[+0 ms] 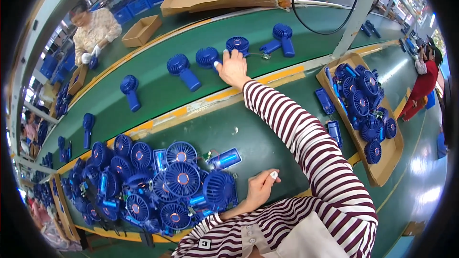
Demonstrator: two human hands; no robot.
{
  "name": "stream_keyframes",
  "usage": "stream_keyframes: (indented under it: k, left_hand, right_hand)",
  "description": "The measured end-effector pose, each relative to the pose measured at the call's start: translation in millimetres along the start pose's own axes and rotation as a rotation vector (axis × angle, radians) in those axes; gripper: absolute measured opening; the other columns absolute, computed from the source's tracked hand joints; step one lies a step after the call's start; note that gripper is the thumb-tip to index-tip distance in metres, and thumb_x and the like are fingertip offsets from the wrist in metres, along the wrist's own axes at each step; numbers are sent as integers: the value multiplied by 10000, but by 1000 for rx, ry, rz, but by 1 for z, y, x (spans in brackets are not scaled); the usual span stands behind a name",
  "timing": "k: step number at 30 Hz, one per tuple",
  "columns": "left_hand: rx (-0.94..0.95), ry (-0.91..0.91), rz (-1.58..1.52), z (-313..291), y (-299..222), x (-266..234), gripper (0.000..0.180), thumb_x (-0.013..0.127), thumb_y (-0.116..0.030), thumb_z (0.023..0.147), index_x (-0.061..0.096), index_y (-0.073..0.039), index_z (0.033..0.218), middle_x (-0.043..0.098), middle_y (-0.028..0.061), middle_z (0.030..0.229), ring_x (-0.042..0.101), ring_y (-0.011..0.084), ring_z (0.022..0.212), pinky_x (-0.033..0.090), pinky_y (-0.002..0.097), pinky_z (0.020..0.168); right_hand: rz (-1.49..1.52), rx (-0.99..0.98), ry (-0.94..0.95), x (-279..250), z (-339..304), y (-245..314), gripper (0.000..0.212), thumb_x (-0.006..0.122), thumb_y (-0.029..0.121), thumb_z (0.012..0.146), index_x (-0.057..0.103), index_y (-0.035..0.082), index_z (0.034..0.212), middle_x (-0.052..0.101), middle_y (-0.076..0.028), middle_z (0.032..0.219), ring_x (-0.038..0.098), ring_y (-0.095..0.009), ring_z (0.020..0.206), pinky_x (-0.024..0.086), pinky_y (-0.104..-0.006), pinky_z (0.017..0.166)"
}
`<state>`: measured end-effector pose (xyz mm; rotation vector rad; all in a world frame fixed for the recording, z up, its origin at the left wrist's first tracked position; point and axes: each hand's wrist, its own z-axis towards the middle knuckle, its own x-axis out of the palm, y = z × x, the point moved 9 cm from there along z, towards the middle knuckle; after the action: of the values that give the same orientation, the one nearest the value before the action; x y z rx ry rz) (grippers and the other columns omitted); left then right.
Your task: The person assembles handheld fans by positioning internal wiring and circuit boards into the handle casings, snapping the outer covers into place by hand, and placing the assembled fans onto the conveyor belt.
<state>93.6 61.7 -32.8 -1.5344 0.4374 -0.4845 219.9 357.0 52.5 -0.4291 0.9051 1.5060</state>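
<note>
My right hand reaches over the green conveyor belt, fingers curled down on a blue handheld fan. Its thumb, wrapped in white, lies against a second blue fan; the hand hides the lower parts of both. Close to my body, my left hand is closed above the bench, with white wrapping at a fingertip and nothing visible in its grip. Left of it lies a pile of opened blue fans with wiring and blue cylindrical cells showing. An open fan handle sticks out toward the hand.
More fans stand along the belt, including one fan with an open handle. At right, a cardboard tray holds several fans, with loose blue casing parts beside it. Across the belt, a co-worker handles a part near a cardboard box.
</note>
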Motion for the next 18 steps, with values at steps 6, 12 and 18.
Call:
stream_keyframes:
  k: [6, 12, 18]
  left_hand:
    - [-12, 18, 22, 7, -5, 5, 145, 531, -69, 859, 618, 35, 911, 633, 95, 724, 610, 136, 629, 476, 245, 575]
    - [31, 15, 75, 9, -10, 2, 143, 531, -69, 857, 616, 39, 897, 634, 110, 735, 620, 151, 626, 487, 253, 579]
    - [10, 16, 84, 9, -10, 5, 128, 533, -63, 854, 607, 34, 893, 620, 100, 679, 611, 157, 605, 475, 260, 561]
  right_hand:
    - [-139, 379, -19, 14, 65, -110, 685, 594, 311, 745, 345, -99, 1235, 420, -271, 1133, 435, -390, 1036, 360, -455, 907]
    - [17, 676, 340, 31, 73, -134, 986, 723, 489, 625, 265, -59, 1305, 524, -227, 1141, 517, -333, 1066, 418, -369, 906]
    - [375, 632, 364, 14, 53, -141, 536, 780, 301, 604, 595, -81, 930, 634, -162, 823, 617, -219, 630, 497, -306, 524]
